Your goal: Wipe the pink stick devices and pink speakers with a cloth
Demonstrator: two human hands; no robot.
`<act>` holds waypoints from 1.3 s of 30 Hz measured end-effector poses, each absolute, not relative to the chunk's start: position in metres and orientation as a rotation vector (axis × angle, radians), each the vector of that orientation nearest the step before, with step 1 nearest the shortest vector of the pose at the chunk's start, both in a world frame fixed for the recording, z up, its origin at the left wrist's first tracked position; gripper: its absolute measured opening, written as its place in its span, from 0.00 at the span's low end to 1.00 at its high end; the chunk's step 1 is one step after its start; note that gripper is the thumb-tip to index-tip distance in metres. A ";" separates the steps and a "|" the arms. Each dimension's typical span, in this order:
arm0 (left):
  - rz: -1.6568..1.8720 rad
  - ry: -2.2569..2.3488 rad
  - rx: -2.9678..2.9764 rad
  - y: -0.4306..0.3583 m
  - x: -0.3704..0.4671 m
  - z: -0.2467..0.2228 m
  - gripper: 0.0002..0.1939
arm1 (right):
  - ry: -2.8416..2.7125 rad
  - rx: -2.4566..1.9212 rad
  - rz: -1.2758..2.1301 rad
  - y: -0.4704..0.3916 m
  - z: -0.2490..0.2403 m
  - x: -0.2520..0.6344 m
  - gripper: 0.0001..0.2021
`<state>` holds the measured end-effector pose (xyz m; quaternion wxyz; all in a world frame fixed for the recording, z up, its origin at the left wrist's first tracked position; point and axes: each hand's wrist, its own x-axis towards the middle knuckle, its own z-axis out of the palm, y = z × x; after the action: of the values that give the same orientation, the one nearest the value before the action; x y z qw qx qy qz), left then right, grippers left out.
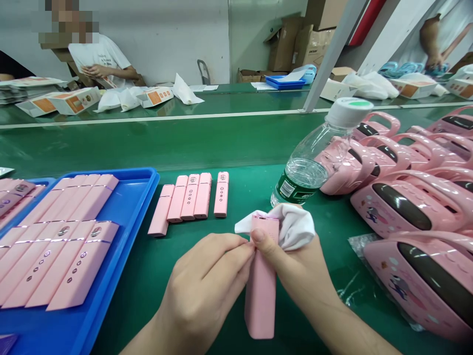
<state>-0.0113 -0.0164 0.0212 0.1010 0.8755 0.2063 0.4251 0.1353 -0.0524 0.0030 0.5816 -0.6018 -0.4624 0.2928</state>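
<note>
In my right hand (291, 266) is a pink rectangular handset (261, 301), tilted with its banded end away from me and my thumb pressed on its upper face. A white cloth (295, 227) is bunched behind that end, in the same hand. My left hand (210, 276) is closed, its fingertips pinched together against the handset's left side; whatever lies between them is hidden. Beyond my hands, several similar pink handsets (190, 197) lie in a row on the green table (192, 165), one slightly apart. Some show round silver buttons.
At left, a blue tray (138, 185) holds two rows of handsets. A water bottle (306, 162) leans behind the cloth. Pink handled units with dark panels (406, 197) crowd the right side. Across a raised ledge are boxes (74, 101) and two people (107, 59).
</note>
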 end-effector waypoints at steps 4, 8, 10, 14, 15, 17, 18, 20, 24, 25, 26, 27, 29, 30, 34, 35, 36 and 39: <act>1.271 0.601 2.622 -0.016 -0.011 0.020 0.07 | -1.080 -1.444 0.705 -0.052 0.004 0.133 0.15; 1.341 0.584 2.694 -0.016 -0.010 0.017 0.07 | -1.109 -1.482 0.657 -0.052 0.004 0.133 0.15; 1.344 0.584 2.686 -0.015 -0.009 0.015 0.07 | -1.113 -1.480 0.650 -0.052 0.004 0.133 0.15; 1.311 0.594 2.638 -0.015 -0.009 0.015 0.07 | -1.104 -1.452 0.671 -0.052 0.002 0.132 0.15; 1.301 0.595 2.631 -0.015 -0.009 0.015 0.07 | -1.104 -1.445 0.677 -0.052 0.002 0.132 0.14; 1.293 0.599 2.623 -0.015 -0.009 0.018 0.07 | -1.099 -1.434 0.698 -0.052 0.002 0.132 0.14; 1.293 0.608 2.617 -0.015 -0.010 0.019 0.07 | -1.093 -1.431 0.715 -0.052 0.002 0.132 0.14; 1.285 0.635 2.610 -0.014 -0.010 0.020 0.07 | -1.075 -1.429 0.742 -0.052 0.003 0.132 0.15; 1.275 0.660 2.605 -0.012 -0.011 0.022 0.07 | -1.057 -1.442 0.724 -0.052 0.005 0.135 0.15; 1.270 0.647 2.601 -0.012 -0.012 0.022 0.07 | -1.058 -1.438 0.733 -0.052 0.005 0.135 0.15; 1.262 0.631 2.590 -0.012 -0.012 0.022 0.08 | -1.058 -1.435 0.745 -0.052 0.005 0.135 0.15; 1.251 0.613 2.578 -0.012 -0.012 0.022 0.08 | -1.059 -1.430 0.757 -0.052 0.005 0.136 0.15; 1.238 0.582 2.557 -0.013 -0.012 0.021 0.09 | -1.062 -1.427 0.761 -0.052 0.003 0.136 0.15; 1.240 0.570 2.550 -0.013 -0.012 0.020 0.09 | -1.067 -1.427 0.756 -0.052 0.003 0.136 0.15; 1.247 0.556 2.567 -0.012 -0.012 0.019 0.10 | -1.079 -1.425 0.727 -0.051 0.000 0.135 0.15; 1.247 0.559 2.583 -0.011 -0.012 0.019 0.10 | -1.084 -1.426 0.713 -0.050 0.000 0.134 0.15; 1.242 0.566 2.599 -0.011 -0.012 0.019 0.10 | -1.088 -1.430 0.695 -0.050 0.000 0.134 0.14; 1.237 0.577 2.648 -0.011 -0.012 0.020 0.09 | -1.114 -1.450 0.641 -0.050 0.000 0.133 0.14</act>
<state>-0.0121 -0.0110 0.0196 0.0810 0.8859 0.1931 0.4139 0.1326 -0.0497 -0.0003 0.5662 -0.6166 -0.4741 0.2728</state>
